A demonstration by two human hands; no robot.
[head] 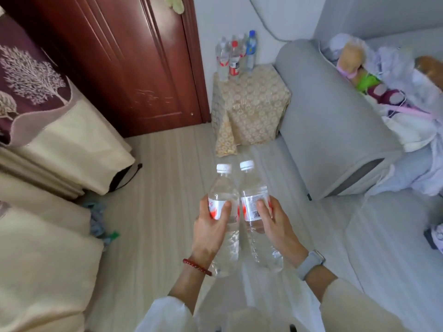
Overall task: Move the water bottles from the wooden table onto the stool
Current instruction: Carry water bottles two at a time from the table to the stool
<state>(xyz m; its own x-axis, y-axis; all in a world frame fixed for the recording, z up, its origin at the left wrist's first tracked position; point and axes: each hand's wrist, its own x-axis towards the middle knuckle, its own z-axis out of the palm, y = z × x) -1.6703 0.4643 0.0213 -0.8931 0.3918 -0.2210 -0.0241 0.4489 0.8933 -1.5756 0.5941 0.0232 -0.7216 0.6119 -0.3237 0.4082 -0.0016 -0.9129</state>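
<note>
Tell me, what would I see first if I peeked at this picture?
Two clear water bottles held side by side in the middle, one in the left hand, one in the right hand. Farther back, more bottles stand on a stool covered in gold patterned cloth, beside a grey sofa.

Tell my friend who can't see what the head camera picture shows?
A person's left hand and right hand each hold a white-capped water bottle, the left bottle beside the right bottle, above a pale floor. Ahead, more bottles stand on a cloth-covered stool beside a grey sofa.
</note>
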